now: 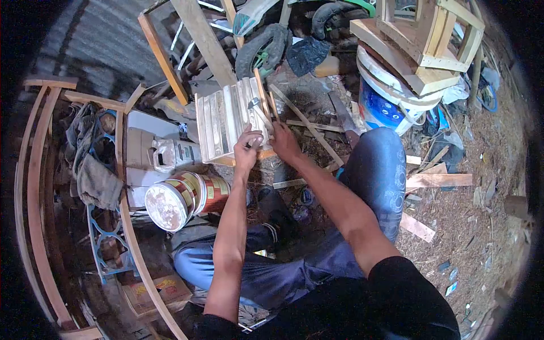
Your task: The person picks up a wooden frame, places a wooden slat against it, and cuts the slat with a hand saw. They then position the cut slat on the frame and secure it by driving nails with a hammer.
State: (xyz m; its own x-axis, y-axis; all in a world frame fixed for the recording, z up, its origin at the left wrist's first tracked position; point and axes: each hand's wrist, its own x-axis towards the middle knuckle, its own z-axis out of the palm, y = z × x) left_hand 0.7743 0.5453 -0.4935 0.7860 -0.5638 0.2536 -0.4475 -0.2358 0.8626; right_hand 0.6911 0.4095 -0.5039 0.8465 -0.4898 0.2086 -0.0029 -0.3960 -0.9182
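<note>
A slatted wooden piece [215,127] stands in front of me, its pale slats side by side. My left hand [248,148] is at its near edge, fingers curled together; anything small between them is too tiny to tell. Beside it on the right, my right hand [285,143] is closed around the lower end of a hammer [254,104], whose head lies over the slats, pointing up and left. Thin wooden strips [260,85] rise along the right side of the slatted piece, close to my right fingers.
Paint buckets [170,205] lie left of my legs, near a curved wooden frame [127,212]. At the upper right, a blue and white bucket [382,107] bears a wooden stool [433,39]. Loose strips [309,123], tyres [263,51] and scraps of wood [439,180] lie about.
</note>
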